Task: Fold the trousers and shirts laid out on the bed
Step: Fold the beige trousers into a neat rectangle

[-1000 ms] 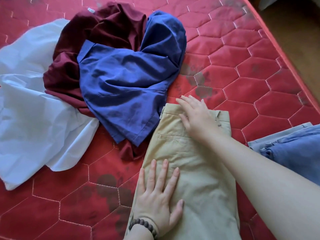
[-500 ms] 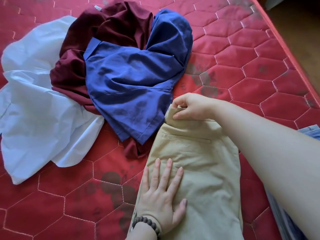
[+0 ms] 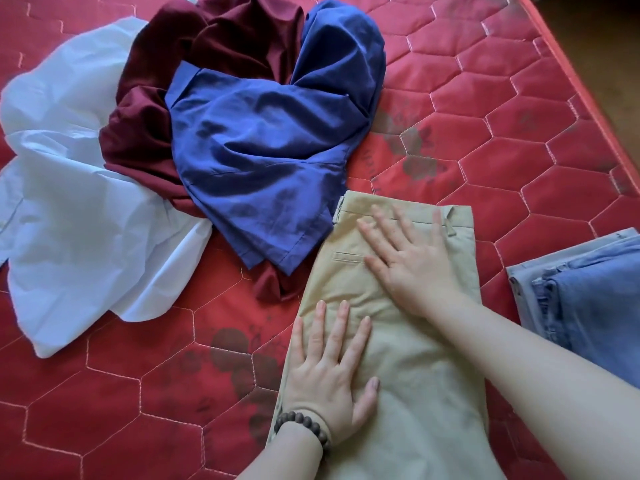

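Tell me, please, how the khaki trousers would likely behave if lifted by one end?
The khaki trousers would probably droop and unfold, being soft cloth lying flat under both hands. They look light, and unlikely to slide on the quilted mattress.

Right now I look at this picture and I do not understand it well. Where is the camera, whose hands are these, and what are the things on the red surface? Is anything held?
The camera sits on a person's head and looks forward and down, so the two arms coming in from the bottom are that person's own. No machine is involved. The red quilted surface is a mattress. The left hand, with a bead bracelet at its wrist, and the right hand both lie flat with straight fingers on beige trousers. They press the cloth; nothing is gripped. Further away lie a crumpled blue garment, a dark red one partly under it, and a white one. At the right edge lies folded denim.
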`<state>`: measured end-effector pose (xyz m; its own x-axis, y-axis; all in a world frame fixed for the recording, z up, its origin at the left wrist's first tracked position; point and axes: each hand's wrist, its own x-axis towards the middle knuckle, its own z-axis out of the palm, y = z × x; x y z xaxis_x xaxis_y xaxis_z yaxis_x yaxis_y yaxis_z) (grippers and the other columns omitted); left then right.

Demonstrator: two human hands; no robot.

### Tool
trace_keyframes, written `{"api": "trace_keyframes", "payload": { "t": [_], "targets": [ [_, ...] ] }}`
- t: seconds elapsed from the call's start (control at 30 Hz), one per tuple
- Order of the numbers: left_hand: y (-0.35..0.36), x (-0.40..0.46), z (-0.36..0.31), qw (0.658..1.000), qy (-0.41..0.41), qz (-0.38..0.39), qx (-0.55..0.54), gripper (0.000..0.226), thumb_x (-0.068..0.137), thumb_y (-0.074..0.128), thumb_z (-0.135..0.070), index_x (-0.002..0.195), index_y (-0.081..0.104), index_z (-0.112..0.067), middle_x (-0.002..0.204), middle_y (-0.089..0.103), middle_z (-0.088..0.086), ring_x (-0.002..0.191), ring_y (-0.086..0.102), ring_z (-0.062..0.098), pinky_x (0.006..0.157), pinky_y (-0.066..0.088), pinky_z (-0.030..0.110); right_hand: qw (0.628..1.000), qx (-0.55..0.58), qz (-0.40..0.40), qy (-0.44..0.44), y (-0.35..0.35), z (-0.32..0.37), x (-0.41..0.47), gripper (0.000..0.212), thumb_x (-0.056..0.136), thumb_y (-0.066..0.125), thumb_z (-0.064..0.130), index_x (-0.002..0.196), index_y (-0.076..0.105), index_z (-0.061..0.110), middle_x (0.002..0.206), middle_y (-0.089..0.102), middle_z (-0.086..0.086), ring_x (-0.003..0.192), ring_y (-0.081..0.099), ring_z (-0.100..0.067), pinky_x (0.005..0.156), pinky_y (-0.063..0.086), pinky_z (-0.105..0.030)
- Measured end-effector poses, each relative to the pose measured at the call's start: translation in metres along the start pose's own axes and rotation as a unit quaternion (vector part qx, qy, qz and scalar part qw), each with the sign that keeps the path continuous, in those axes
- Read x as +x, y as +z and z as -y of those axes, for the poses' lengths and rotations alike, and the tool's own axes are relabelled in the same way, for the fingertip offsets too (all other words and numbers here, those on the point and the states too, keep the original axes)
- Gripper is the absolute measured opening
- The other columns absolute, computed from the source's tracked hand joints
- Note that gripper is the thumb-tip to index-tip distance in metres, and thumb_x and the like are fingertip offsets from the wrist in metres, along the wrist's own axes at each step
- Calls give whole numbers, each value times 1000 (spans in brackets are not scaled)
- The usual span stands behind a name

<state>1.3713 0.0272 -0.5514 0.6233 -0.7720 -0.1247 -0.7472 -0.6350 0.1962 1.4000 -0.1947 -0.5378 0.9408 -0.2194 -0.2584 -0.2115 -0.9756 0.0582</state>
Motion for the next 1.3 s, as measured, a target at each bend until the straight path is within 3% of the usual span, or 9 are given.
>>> {"api": "trace_keyframes", "payload": {
  "t": [0.13,0.3,0.53,0.67,0.73,0.83,0.93,1.07,1.3],
  "targets": [
    [1,-1,0,1000,4,0,11,81,78,48,-61,150,30,-29,160,19,8,147,13,38,113,15,60,973,50,-81,212,-1,-27,-28,60,101,26,45,154,13,19,162,3,-3,149,-2,-25,115,-4,-62],
    [-2,2,-1,1000,-1,25,15,75,81,41,-62,148,35,-28,160,16,8,147,10,37,114,13,60,989,124,-77,-36,24,54,-110,57,96,31,42,147,36,18,156,28,-6,144,27,-27,114,22,-53],
    [-26,-10,5,990,25,138,33,76,88,32,-61,152,-3,-40,161,-17,3,145,-22,28,115,-17,52,979,166,-24,120,23,90,-184,60,94,35,41,147,36,14,155,27,-11,144,26,-31,116,17,-54],
    [-31,-80,18,972,87,214,30,77,86,31,-57,151,-6,-39,160,-19,-3,146,-23,21,116,-11,55,985,156,65,-33,35,127,-237,61,93,23,51,150,23,30,160,13,1,147,15,-26,117,14,-55],
    [-35,-114,36,964,84,246,56,72,91,27,-62,149,-11,-42,159,-21,-9,145,-23,17,117,-6,56,992,88,88,-5,36,121,-254,59,94,19,52,150,19,33,159,15,3,147,18,-27,115,14,-58],
    [-46,-136,54,963,33,265,42,63,97,25,-55,151,-6,-42,160,-16,-13,148,-13,19,118,2,54,987,48,136,70,39,112,-266,61,98,15,52,151,-10,34,161,-10,3,149,-7,-22,117,-3,-55],
    [-55,-166,55,973,-21,219,-66,56,101,34,-36,153,14,-28,162,11,0,148,11,22,118,18,46,976,146,64,148,28,127,-293,63,99,37,43,154,12,22,162,6,-8,149,3,-27,118,2,-50],
    [-62,-236,59,957,-128,182,-186,51,96,45,-12,146,32,-10,137,42,11,126,40,28,101,38,40,871,326,-86,359,16,187,-370,59,94,58,28,145,36,7,143,39,-22,132,38,-37,109,32,-50],
    [-50,-299,57,903,-228,246,-268,20,96,53,-23,104,48,-6,99,59,11,96,56,32,76,41,35,665,523,50,531,22,301,-411,70,86,69,37,138,37,3,121,58,-15,110,57,-32,87,43,-33]
  ]
}}
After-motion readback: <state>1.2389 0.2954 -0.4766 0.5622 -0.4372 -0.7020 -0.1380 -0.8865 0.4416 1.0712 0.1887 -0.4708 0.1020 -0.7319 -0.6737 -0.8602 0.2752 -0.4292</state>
